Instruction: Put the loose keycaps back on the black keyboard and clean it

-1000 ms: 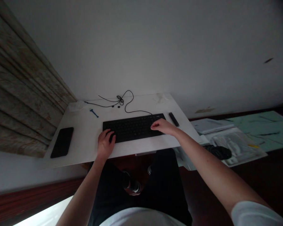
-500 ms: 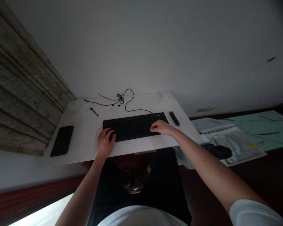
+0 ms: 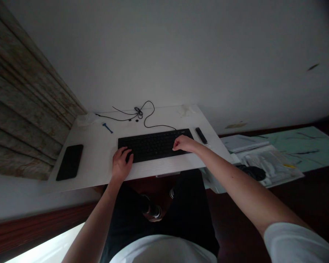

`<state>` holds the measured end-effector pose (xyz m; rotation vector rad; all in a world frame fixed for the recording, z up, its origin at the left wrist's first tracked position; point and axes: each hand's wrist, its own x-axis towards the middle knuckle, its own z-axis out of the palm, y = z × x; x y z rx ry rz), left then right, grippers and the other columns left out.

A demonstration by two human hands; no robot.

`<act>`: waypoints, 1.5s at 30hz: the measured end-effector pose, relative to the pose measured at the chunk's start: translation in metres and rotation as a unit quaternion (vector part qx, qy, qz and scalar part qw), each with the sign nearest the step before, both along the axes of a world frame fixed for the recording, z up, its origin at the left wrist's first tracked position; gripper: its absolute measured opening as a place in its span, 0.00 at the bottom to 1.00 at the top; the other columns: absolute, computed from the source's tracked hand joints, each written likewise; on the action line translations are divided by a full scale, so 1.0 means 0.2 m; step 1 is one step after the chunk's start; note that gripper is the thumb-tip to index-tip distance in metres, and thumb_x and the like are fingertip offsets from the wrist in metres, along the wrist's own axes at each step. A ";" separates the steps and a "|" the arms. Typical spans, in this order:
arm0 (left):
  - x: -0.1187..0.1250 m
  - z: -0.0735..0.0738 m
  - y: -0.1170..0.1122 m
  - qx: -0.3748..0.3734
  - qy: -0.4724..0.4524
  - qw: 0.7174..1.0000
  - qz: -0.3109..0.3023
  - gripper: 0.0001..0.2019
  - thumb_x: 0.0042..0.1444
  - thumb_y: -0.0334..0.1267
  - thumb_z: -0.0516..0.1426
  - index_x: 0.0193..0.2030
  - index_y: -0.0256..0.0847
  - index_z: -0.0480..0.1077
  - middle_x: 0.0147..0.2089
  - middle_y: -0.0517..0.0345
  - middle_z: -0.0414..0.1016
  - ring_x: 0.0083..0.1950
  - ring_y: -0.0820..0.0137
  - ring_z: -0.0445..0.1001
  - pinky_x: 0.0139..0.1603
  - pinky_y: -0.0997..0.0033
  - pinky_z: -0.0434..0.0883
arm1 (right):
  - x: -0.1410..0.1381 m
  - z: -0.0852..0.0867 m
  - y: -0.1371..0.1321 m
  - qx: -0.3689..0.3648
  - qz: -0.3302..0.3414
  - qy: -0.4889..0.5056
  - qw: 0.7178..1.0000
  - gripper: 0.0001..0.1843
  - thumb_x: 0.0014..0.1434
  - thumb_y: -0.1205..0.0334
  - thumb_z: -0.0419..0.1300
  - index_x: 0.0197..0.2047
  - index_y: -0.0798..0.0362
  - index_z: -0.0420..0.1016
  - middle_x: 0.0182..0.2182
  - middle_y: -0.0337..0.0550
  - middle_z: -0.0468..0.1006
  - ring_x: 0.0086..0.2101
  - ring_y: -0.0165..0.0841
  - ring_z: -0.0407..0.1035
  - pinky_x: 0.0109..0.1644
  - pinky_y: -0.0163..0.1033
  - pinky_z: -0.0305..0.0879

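Just behind desk edge (image 3: 159, 170), keyboard (image 3: 153, 145); left hand (image 3: 122, 164), right hand (image 3: 184, 143) atop.

I find the scene dim, with a flat grey cast over the wall (image 3: 181, 54) and no visible lamp. The only glare is a blown-out pale strip (image 3: 44, 246) at the lower left. The white desk (image 3: 98, 153) reads brightest, while the keys of the keyboard (image 3: 153, 146) merge into black. The dark floor (image 3: 235, 215) sinks into shadow. Wide-angle distortion bends the pleated curtain (image 3: 24, 98) at the left edge, and the corners darken.
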<state>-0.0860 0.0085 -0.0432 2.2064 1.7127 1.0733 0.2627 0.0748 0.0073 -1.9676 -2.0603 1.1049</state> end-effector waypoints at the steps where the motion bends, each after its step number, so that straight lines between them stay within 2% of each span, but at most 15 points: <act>1: 0.00 0.00 0.00 0.001 0.001 1.000 0.000 0.13 0.65 0.42 0.54 0.51 0.42 0.75 0.57 0.45 0.74 0.60 0.54 0.72 0.64 0.47 0.68 | -0.01 0.01 0.00 0.000 -0.002 -0.011 1.000 0.04 0.47 0.65 0.72 0.27 0.52 0.81 0.26 0.40 0.81 0.31 0.35 0.74 0.34 0.37 0.64; 9: 0.01 0.01 -0.01 -0.008 0.001 1.000 0.000 0.14 0.64 0.42 0.54 0.52 0.43 0.75 0.58 0.46 0.74 0.61 0.54 0.71 0.65 0.48 0.67 | -0.04 0.03 -0.02 0.015 -0.004 -0.061 0.998 0.07 0.47 0.63 0.72 0.24 0.52 0.77 0.25 0.40 0.80 0.30 0.35 0.74 0.32 0.37 0.61; 14: 0.01 0.01 -0.02 -0.010 -0.005 1.000 0.004 0.14 0.64 0.42 0.54 0.52 0.42 0.75 0.58 0.45 0.74 0.61 0.53 0.71 0.66 0.48 0.66 | -0.04 0.05 -0.02 0.004 0.003 -0.059 0.998 0.10 0.44 0.66 0.73 0.21 0.52 0.74 0.22 0.38 0.77 0.29 0.35 0.73 0.31 0.37 0.61; 17: 0.01 0.02 -0.02 -0.009 -0.004 1.000 0.002 0.14 0.64 0.42 0.54 0.52 0.42 0.75 0.57 0.45 0.74 0.61 0.53 0.71 0.66 0.47 0.66 | -0.01 0.05 -0.04 0.023 -0.028 -0.027 0.999 0.12 0.45 0.62 0.73 0.22 0.52 0.73 0.21 0.38 0.76 0.27 0.34 0.71 0.31 0.37 0.60; 20: 0.00 0.01 -0.01 -0.005 0.001 1.000 -0.001 0.14 0.65 0.42 0.53 0.52 0.42 0.75 0.57 0.44 0.74 0.61 0.53 0.71 0.65 0.47 0.67 | 0.07 0.03 -0.06 0.114 -0.124 0.030 0.985 0.15 0.56 0.51 0.66 0.25 0.51 0.72 0.22 0.40 0.76 0.26 0.34 0.70 0.32 0.38 0.60; 23: 0.00 0.01 -0.01 -0.002 0.001 1.000 0.000 0.14 0.65 0.42 0.53 0.51 0.42 0.75 0.57 0.45 0.74 0.61 0.54 0.71 0.65 0.48 0.68 | 0.19 -0.01 -0.10 0.267 -0.238 0.017 0.934 0.23 0.62 0.42 0.57 0.24 0.50 0.69 0.23 0.43 0.75 0.27 0.35 0.68 0.33 0.40 0.60; 25: 0.00 0.01 -0.01 0.001 0.001 1.000 0.003 0.14 0.65 0.42 0.53 0.51 0.42 0.75 0.56 0.45 0.74 0.60 0.54 0.72 0.65 0.48 0.68 | 0.25 -0.06 -0.14 0.330 -0.277 -0.002 0.902 0.25 0.63 0.40 0.53 0.24 0.50 0.68 0.23 0.44 0.74 0.28 0.36 0.67 0.35 0.41 0.60; 30: 0.00 0.00 -0.01 0.010 0.006 1.000 0.000 0.13 0.64 0.41 0.54 0.51 0.42 0.75 0.56 0.44 0.74 0.59 0.54 0.72 0.64 0.46 0.68 | 0.29 -0.21 -0.22 0.405 -0.298 -0.006 0.864 0.26 0.66 0.39 0.48 0.31 0.51 0.72 0.30 0.50 0.76 0.31 0.39 0.67 0.39 0.44 0.63; 34: -0.01 0.01 0.01 0.016 -0.020 1.000 0.012 0.13 0.65 0.41 0.54 0.51 0.42 0.74 0.56 0.46 0.73 0.60 0.56 0.72 0.65 0.49 0.68 | 0.28 -0.28 -0.24 0.405 -0.282 -0.016 0.869 0.26 0.68 0.40 0.46 0.37 0.52 0.73 0.36 0.52 0.76 0.33 0.39 0.68 0.41 0.45 0.64; 37: -0.01 0.05 0.08 0.010 -0.036 0.999 0.017 0.13 0.65 0.40 0.53 0.51 0.42 0.74 0.57 0.47 0.72 0.60 0.58 0.72 0.66 0.51 0.68 | 0.28 -0.29 -0.22 0.386 -0.263 -0.035 0.883 0.27 0.68 0.40 0.45 0.41 0.52 0.74 0.39 0.53 0.78 0.36 0.42 0.71 0.41 0.45 0.64; 39: -0.01 0.08 0.16 0.003 -0.033 0.999 0.019 0.13 0.64 0.39 0.53 0.51 0.42 0.74 0.56 0.47 0.72 0.61 0.58 0.71 0.67 0.52 0.67 | 0.28 -0.29 -0.22 0.373 -0.256 -0.043 0.891 0.27 0.69 0.40 0.44 0.44 0.52 0.73 0.40 0.53 0.79 0.38 0.44 0.72 0.41 0.45 0.64; 45: 0.03 0.12 0.58 -0.063 0.008 0.998 -0.001 0.18 0.59 0.37 0.55 0.56 0.39 0.71 0.62 0.43 0.67 0.67 0.56 0.66 0.72 0.52 0.61 | 0.28 -0.27 -0.22 0.339 -0.230 -0.049 0.911 0.28 0.70 0.41 0.42 0.50 0.53 0.72 0.46 0.55 0.79 0.43 0.46 0.73 0.45 0.46 0.65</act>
